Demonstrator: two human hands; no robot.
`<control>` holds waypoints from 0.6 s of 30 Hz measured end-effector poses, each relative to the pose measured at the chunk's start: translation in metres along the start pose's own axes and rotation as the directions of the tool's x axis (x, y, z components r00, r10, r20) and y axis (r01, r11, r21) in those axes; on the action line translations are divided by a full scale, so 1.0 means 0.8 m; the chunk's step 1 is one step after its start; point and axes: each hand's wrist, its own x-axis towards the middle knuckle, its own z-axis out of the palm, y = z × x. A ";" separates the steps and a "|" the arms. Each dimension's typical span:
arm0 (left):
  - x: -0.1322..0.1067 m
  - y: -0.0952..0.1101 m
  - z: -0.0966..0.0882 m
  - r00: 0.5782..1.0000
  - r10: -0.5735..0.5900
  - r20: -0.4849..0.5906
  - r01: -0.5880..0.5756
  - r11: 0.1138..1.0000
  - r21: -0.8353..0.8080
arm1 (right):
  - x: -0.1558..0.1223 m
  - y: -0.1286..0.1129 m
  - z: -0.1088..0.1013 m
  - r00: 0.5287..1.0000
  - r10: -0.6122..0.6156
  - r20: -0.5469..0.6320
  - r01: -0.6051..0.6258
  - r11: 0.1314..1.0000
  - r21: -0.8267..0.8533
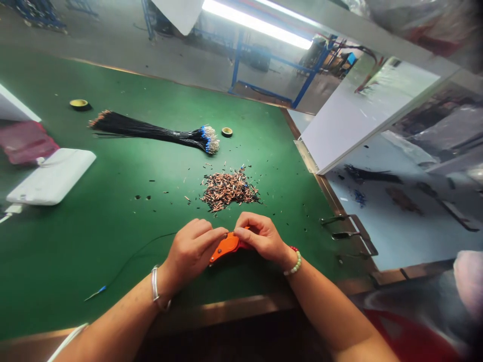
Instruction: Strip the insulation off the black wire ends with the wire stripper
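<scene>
Orange hand tool [225,247] is clamped between both hands, the left hand [191,251] and right hand [261,237] close together on it. One blue-tipped black wire [124,266] trails left of them; ahead lie copper clippings [229,189] and a big bundle of blue-capped wires [151,131].

The work table has a green mat [113,241] with a wooden edge [222,314] on it. On this mat lies a long bundle of black wires [151,130] with blue ends, and a small tape roll [227,131] is just beside it, with another tape roll [79,103] further left. In the middle is a pile of copper-coloured wire pieces [228,190], and one thin black wire [128,264] lies alone near the front.
</scene>
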 end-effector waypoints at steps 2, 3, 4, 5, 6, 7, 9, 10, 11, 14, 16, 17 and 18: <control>0.001 0.002 0.001 1.000 -0.002 -0.006 0.002 1.000 0.001 | 0.000 0.001 -0.001 1.000 0.029 -0.007 -0.028 0.999 0.031; 0.002 0.003 0.001 1.000 -0.001 -0.012 0.001 1.000 0.006 | 0.001 0.001 -0.001 0.999 0.039 -0.008 -0.038 0.998 0.045; 0.003 0.003 0.001 1.000 0.001 -0.017 -0.001 1.000 0.010 | 0.001 0.000 -0.001 0.999 0.047 -0.008 -0.047 0.997 0.057; 0.003 0.003 0.001 1.000 0.004 -0.022 -0.003 1.000 0.014 | 0.001 -0.001 -0.002 0.998 0.054 -0.008 -0.054 0.996 0.069; 0.004 0.003 0.001 1.000 0.005 -0.026 -0.004 1.000 0.016 | 0.001 -0.001 -0.002 0.998 0.060 -0.010 -0.059 0.995 0.079; 0.004 0.003 0.001 1.000 0.004 -0.027 -0.003 1.000 0.017 | 0.001 -0.002 -0.002 0.998 0.067 -0.011 -0.065 0.994 0.088; 0.004 0.004 0.001 1.000 -0.004 -0.011 0.005 1.000 0.009 | 0.001 -0.004 -0.001 0.997 0.076 -0.012 -0.074 0.992 0.102; 0.004 0.005 0.001 1.000 -0.011 0.000 0.011 1.000 0.003 | 0.000 -0.005 0.000 0.997 0.078 -0.013 -0.076 0.992 0.106; 0.004 0.006 0.001 1.000 -0.015 0.009 0.015 1.000 -0.005 | 0.000 -0.006 0.001 0.997 0.080 -0.015 -0.078 0.991 0.108; 0.004 0.007 -0.001 0.999 -0.025 0.028 0.026 0.999 -0.030 | 0.000 -0.007 0.003 0.995 0.100 -0.014 -0.097 0.989 0.109; 0.003 0.005 -0.005 0.998 -0.040 0.042 0.041 0.998 -0.044 | 0.002 -0.006 -0.004 0.994 0.107 -0.037 -0.103 0.990 0.101; 0.002 0.002 -0.008 0.998 -0.054 0.041 0.056 0.997 -0.050 | 0.005 -0.004 -0.011 0.992 0.091 -0.091 -0.081 0.991 0.106; 0.002 -0.001 -0.011 0.996 -0.082 0.024 0.084 0.995 -0.051 | 0.008 -0.001 -0.020 0.984 0.061 -0.168 -0.043 0.993 0.109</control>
